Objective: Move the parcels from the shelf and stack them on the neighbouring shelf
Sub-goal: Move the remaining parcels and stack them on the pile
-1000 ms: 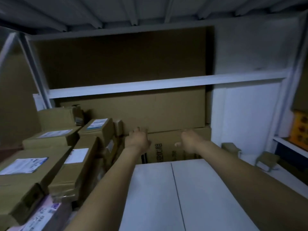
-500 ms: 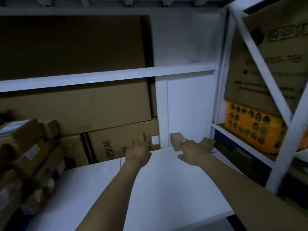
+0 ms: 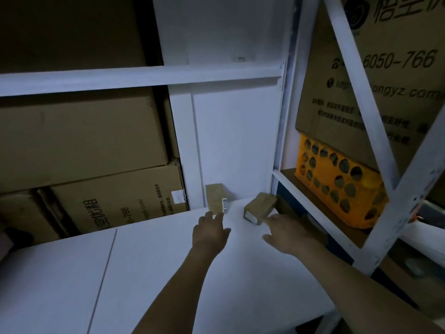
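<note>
White shelf (image 3: pixel 168 261), back right corner, upright parcel (image 3: pixel 216 198) and tilted parcel (image 3: pixel 260 207), apart, left hand (image 3: pixel 210 233) fingers straight, holding nothing, tips now at the upright parcel's foot (contact unclear), right hand (image 3: pixel 286 233) spread and empty, nearer the tilted parcel than before, yellow crate (image 3: pixel 337 184) on next rack

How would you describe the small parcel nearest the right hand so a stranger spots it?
Follow the white shelf board to its far right corner, beside the orange crate. Two brown parcels sit there, beyond the right hand. It is the right parcel, skewed diagonally with a white label on its near end; the left parcel stands square against the back wall.
</note>
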